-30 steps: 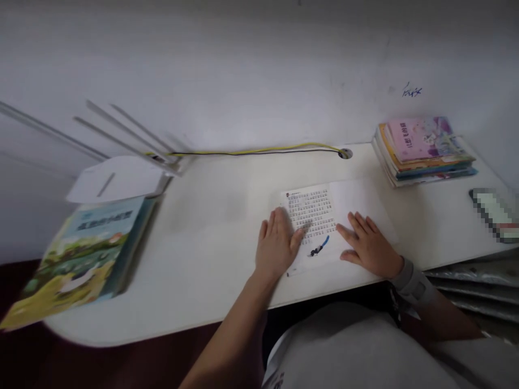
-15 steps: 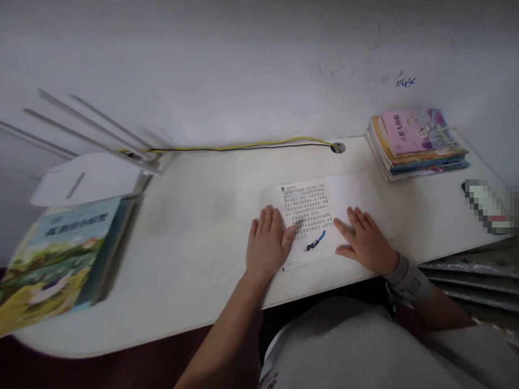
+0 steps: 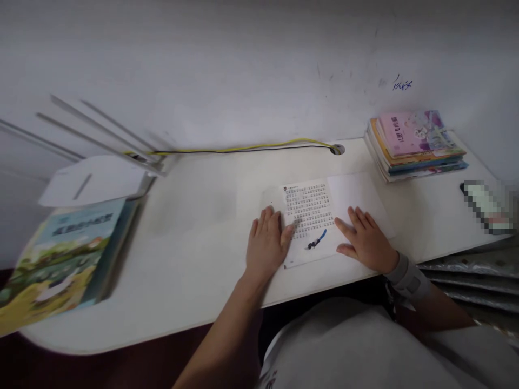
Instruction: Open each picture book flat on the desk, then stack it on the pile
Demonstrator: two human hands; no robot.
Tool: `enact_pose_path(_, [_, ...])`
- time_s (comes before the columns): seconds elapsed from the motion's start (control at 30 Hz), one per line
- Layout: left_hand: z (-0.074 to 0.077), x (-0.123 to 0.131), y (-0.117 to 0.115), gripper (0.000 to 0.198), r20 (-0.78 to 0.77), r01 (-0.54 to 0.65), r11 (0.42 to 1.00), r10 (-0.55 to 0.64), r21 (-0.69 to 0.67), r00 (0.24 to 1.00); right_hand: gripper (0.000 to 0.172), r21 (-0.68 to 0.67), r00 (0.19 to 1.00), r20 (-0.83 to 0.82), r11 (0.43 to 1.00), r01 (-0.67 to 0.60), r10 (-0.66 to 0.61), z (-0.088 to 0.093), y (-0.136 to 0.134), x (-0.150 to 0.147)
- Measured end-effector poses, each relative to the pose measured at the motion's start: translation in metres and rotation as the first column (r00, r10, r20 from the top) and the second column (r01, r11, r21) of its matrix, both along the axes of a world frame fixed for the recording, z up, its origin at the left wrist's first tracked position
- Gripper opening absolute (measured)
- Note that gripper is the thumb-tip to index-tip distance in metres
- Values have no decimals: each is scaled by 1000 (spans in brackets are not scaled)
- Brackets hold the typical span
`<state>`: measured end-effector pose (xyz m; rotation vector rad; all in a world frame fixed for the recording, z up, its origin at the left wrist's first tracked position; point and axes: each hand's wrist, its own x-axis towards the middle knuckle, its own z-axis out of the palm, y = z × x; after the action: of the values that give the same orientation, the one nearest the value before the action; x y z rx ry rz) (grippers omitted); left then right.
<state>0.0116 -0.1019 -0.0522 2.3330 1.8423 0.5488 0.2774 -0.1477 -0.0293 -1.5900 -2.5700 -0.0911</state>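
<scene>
Dim, diffuse light fades up the smooth white wall (image 3: 259, 38) toward twelve o'clock, print softens on the open white-paged paper book (image 3: 320, 216) between three and four, and edge distortion stretches the blurred blue, green and yellow rectangular picture-covered book (image 3: 67, 262) at eight.

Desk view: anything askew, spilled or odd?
Two oddities. Blue scrawl marks the wall above the book stack, like stray writing. At far left, the green-and-yellow book juts past the desk edge. No spill visible; the open book shows nothing odd. Pixelated item at right: can't tell.
</scene>
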Motion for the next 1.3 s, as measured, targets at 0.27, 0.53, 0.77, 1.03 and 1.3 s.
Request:
enact_pose_path(0.27, [4, 1, 1, 47, -13, -25, 999, 24, -28, 1000, 66, -26, 1000, 12, 1000, 0, 0, 2, 0, 5])
enact_pose_path(0.53, [8, 4, 1, 46, -62, -41, 999, 39, -25, 997, 64, -22, 1000, 14, 1000, 8, -7, 1, -2, 9])
enact_pose_path(0.77, [9, 6, -1, 48, -102, -28, 999, 24, -36, 995, 63, -13, 1000, -6, 1000, 20, -20, -4, -2, 11])
enact_pose_path(1.03, [3, 4, 0, 49, -100, -17, 1000, 16, -13, 995, 61, -8, 999, -5, 999, 33, -34, -4, -2, 13])
enact_pose_path(1.3, [6, 6, -2, 49, -74, -16, 1000, 16, -8, 997, 62, -1, 999, 42, 1000, 22, -22, -2, -2, 16])
